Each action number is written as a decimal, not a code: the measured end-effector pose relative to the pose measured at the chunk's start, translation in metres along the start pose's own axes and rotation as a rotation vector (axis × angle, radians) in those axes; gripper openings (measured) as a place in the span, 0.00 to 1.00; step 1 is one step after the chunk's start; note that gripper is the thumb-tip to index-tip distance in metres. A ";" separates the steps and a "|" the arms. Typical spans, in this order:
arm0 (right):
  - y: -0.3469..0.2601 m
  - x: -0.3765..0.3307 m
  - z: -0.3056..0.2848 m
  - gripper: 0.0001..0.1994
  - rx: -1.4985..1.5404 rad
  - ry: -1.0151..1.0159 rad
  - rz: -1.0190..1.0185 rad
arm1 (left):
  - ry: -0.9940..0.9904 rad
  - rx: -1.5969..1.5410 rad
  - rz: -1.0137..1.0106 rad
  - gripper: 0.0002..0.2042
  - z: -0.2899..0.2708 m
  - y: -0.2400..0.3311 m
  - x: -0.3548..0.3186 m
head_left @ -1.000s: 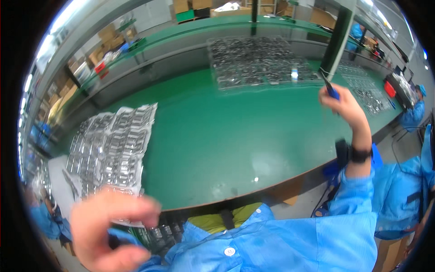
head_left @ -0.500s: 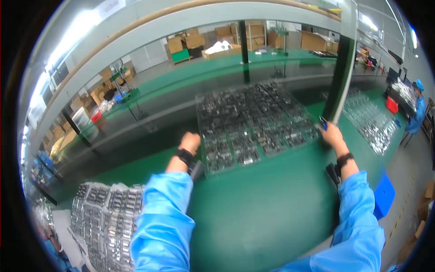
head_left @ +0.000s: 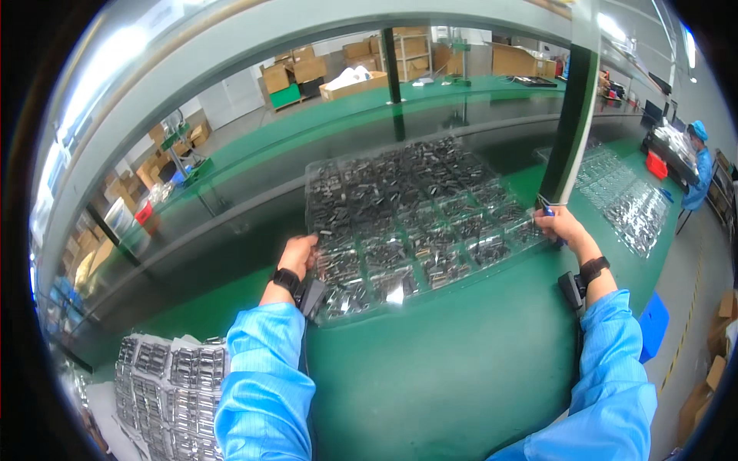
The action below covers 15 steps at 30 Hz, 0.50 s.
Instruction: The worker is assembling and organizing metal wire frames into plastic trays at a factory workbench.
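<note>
In front of me a clear plastic tray (head_left: 440, 287) with many compartments lies on the green bench, filled with small dark and shiny parts (head_left: 380, 184). My left hand (head_left: 298, 252) is closed on the tray's left edge, near its front corner. At the opposite edge, my right hand (head_left: 563, 225) is closed around a small blue-handled tool (head_left: 548, 210) and touches the tray's right front corner. The tool's exact kind is hard to make out. Each wrist wears a black strap with a black device.
Shiny metal parts in stacked clear trays (head_left: 173, 388) stand at lower left. A green post (head_left: 570, 127) rises just beyond my right hand. Another clear tray (head_left: 634, 211) lies right, near a blue bin (head_left: 654, 326). A co-worker (head_left: 699, 165) sits far right. A dark conveyor strip (head_left: 261, 211) runs behind.
The filled tray has come nearer to me with both hands at its edges. My left hand has moved onto its left edge. The whole view has shifted slightly.
</note>
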State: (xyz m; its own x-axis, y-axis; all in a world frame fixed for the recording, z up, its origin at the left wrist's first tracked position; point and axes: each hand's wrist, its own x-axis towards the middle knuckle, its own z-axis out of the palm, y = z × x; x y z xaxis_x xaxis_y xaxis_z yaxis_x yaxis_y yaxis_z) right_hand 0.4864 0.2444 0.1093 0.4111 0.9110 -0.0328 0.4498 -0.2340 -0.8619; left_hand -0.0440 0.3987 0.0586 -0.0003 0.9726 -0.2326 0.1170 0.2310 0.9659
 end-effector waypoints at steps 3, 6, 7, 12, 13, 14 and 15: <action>0.008 0.005 -0.006 0.05 0.087 -0.208 -0.015 | 0.033 -0.122 -0.053 0.08 -0.002 0.003 -0.006; -0.004 -0.014 -0.012 0.04 0.172 -0.219 0.069 | -0.100 -0.364 -0.096 0.07 -0.012 -0.003 0.007; 0.009 -0.006 -0.018 0.04 0.237 -0.257 0.114 | -0.134 -0.382 -0.129 0.07 -0.011 -0.003 0.010; 0.005 -0.008 -0.017 0.18 0.476 -0.252 0.111 | -0.177 -0.461 -0.278 0.06 -0.029 0.006 0.018; 0.006 -0.003 -0.016 0.20 0.495 -0.289 0.114 | -0.142 -0.427 -0.272 0.05 -0.030 0.006 0.021; 0.008 -0.002 -0.017 0.21 0.509 -0.324 0.119 | -0.148 -0.421 -0.274 0.05 -0.029 0.009 0.022; 0.007 -0.005 -0.018 0.22 0.543 -0.344 0.108 | -0.175 -0.424 -0.266 0.05 -0.028 0.011 0.022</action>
State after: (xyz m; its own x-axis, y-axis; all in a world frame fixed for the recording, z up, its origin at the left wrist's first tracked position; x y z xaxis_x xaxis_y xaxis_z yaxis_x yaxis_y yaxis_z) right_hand 0.5019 0.2320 0.1129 0.1141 0.9697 -0.2160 -0.0817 -0.2075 -0.9748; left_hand -0.0710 0.4232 0.0677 0.1943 0.8683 -0.4564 -0.2761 0.4948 0.8240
